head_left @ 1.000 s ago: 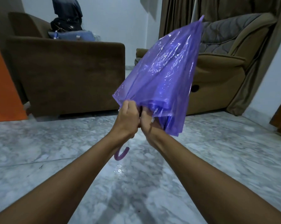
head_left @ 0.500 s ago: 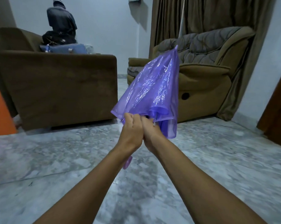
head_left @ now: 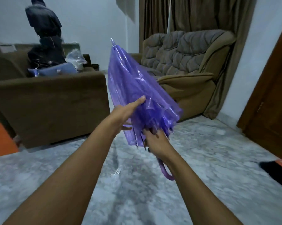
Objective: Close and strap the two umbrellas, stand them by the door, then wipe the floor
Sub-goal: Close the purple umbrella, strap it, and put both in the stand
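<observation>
Marble floor (head_left: pixel 202 159); right hand (head_left: pixel 156 143) grips umbrella (head_left: pixel 137 88), left hand (head_left: pixel 125 111) flat on it.

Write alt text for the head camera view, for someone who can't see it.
Two bare arms hold a folded purple plastic umbrella tip-up over a wet marble floor. The right hand grips near the rib ends above the hooked handle, and the left hand lies flat on the canopy. Brown sofas stand behind.
</observation>
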`<state>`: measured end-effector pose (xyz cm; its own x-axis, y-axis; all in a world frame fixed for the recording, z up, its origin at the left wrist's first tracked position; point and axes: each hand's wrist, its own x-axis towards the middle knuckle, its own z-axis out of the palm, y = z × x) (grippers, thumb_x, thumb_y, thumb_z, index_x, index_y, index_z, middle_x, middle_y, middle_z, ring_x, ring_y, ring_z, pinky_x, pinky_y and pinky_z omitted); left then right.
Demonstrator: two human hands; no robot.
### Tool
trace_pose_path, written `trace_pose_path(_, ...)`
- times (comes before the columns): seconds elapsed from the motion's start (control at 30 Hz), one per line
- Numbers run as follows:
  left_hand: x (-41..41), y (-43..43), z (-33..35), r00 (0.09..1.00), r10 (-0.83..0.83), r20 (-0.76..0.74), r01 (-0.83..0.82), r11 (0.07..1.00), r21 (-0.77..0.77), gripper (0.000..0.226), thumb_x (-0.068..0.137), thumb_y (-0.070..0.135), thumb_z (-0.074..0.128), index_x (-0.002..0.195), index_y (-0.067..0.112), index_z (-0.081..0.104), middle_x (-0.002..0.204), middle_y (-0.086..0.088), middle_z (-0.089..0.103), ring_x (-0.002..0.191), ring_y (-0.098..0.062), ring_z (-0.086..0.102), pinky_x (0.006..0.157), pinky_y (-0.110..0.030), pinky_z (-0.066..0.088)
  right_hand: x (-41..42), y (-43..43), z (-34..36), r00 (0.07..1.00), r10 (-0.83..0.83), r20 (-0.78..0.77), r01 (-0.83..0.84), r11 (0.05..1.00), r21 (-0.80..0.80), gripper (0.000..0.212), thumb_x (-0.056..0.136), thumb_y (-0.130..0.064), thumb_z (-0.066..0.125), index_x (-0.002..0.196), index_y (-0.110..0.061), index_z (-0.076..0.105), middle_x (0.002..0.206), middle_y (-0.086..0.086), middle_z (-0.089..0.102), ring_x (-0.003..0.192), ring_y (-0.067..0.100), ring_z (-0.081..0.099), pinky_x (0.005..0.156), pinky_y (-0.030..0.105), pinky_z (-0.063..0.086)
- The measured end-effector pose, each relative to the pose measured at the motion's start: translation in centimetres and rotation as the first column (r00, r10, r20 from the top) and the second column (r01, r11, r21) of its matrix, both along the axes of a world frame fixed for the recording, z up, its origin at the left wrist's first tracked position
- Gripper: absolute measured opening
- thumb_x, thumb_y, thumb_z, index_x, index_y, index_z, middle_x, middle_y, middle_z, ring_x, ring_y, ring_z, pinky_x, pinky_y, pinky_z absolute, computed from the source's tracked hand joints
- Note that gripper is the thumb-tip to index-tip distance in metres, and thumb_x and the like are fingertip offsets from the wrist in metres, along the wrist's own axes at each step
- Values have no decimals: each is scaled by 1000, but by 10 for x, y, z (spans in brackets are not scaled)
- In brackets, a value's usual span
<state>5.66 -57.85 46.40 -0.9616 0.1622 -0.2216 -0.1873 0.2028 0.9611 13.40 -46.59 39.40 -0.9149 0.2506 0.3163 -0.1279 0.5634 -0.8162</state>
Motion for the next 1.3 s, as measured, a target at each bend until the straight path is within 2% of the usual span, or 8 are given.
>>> trace_pose_path(0.07,1,7,47,994,-62,86,50,990,131,92,42,62,88,119,17,63,109,-7,72,86,-26,72,76,-42,60,18,5,53,996,59,73,-35,956,-291,15,89,-12,40,89,-17,55,71,3,60,61,16,59,66,29,34)
trace_pose_path(0.33,40,24,237,990,-94,102,73,977,200,14,80,10,67,93,8,67,75,-7,69,66,-19,65,62,-30,57,66,30,234,982,-51,181,32,994,108,17,96,-30,54,96,-14,60,96,4,65,93,26,57,85,36,48)
trace_pose_path(0.43,52,26,292,987,-145,63,126,964,233,11,83,7,64,93,9,68,75,-7,70,68,-19,66,61,-29,56,84,41,296,971,-45,233,27,996,82,37,91,-47,58,122,-28,58,122,-9,66,117,20,58,101,39,46)
trace_pose_path(0.7,56,42,371,997,-81,16,70,930,360,40,78,4,66,117,-4,58,83,-12,67,61,-19,66,57,-33,59,136,62,420,978,23,207,-13,999,-49,45,77,-39,81,116,-40,57,95,-15,67,72,-3,61,75,15,51)
trace_pose_path(0.87,61,69,378,983,-179,48,135,868,477,11,85,-4,59,93,3,60,70,-11,65,49,-14,64,47,-25,52,155,78,457,934,-275,228,218,944,247,39,78,-66,65,112,-48,58,100,-22,66,85,-5,63,78,25,51)
trace_pose_path(1.0,61,107,370,983,-182,22,148,856,495,28,83,-1,62,110,-3,56,88,-20,69,74,-27,69,72,-42,59,172,103,478,755,-645,-115,647,707,284,45,85,-72,46,90,-32,64,87,-19,66,79,4,62,68,30,50)
trace_pose_path(1.13,71,157,361,984,-177,-30,172,879,446,33,70,14,69,100,8,56,104,-25,69,86,-28,68,84,-55,56,168,143,507,575,-639,-511,813,516,269,35,88,-58,57,92,-23,62,99,-7,63,90,14,59,63,26,40)
trace_pose_path(1.3,96,229,361,936,-308,-171,352,818,454,42,68,13,68,109,3,64,105,-18,72,91,-26,70,84,-42,57,139,219,523,876,-472,96,337,743,579,85,72,-81,56,142,-37,37,147,-12,46,134,15,46,118,53,22)
